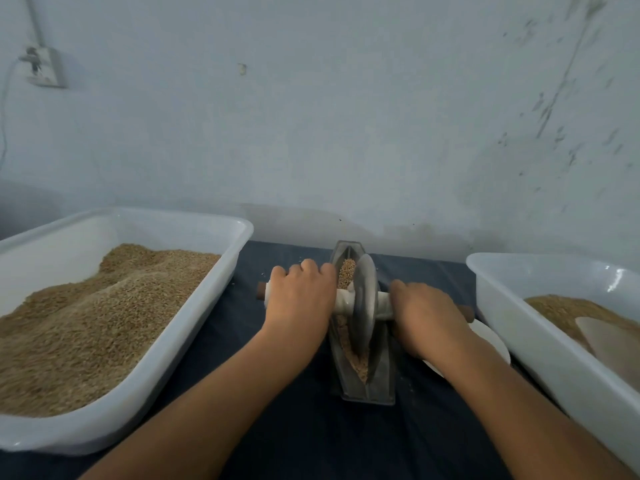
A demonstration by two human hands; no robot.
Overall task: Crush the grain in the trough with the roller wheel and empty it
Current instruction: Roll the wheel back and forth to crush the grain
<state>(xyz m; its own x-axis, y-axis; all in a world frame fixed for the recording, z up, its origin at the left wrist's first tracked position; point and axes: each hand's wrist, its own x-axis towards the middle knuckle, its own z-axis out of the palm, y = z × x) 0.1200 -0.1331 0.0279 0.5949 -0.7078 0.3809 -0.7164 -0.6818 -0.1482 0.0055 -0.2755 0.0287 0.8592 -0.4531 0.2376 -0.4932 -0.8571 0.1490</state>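
A narrow metal trough (381, 382) lies lengthwise on the dark cloth in front of me. Tan grain (346, 275) fills its far end, and more grain lies in the near end. A grey roller wheel (364, 299) stands upright in the trough near its middle. A white-wrapped axle handle (343, 301) runs through the wheel from left to right. My left hand (300, 295) grips the left half of the handle. My right hand (427, 318) grips the right half. Both hands hide most of the handle.
A large white tub (207, 308) heaped with grain stands at the left. A second white tub (512, 327) at the right holds less grain and a pale scoop (613, 344). A white dish (491, 341) peeks out under my right wrist. A wall rises close behind the table.
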